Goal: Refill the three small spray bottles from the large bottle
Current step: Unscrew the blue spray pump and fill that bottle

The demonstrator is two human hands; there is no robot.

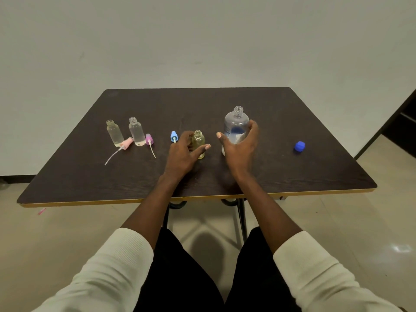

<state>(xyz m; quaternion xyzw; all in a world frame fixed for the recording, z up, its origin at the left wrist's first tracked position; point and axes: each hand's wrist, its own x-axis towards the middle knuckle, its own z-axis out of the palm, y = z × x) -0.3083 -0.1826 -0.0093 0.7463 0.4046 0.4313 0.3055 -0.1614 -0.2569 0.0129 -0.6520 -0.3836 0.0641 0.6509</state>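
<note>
On the dark wood-grain table (292,176) the large clear plastic bottle with a blue-and-white label (236,127) stands upright right of centre, its neck uncapped. The right hand (239,149) is at its lower body, fingers curled round the far right side and thumb out to the left; whether the grip is fully closed cannot be told. The round blue cap (299,146) lies well apart to the right.

Just left of the large bottle stands the small yellowish clear bottle (198,144), open-necked. The left hand (184,152) is spread loosely about it, fingers reaching behind and thumb in front, not clearly clamped. Near its left side lies the light-blue spray head (173,136).

Further left stand two small clear bottles, the left one (114,132) and the taller right one (136,131), both open. By their bases lie the pink spray head with dip tube (126,143) and the purple spray head with dip tube (149,139).

The large bottle looks thin-walled and light, probably squeezable, so a firm mid-body hold risks spurting liquid; a gentle hold low on the label seems best. The small bottles look light and tippy, with narrow necks, so the receiving one likely needs steadying at its waist.
</note>
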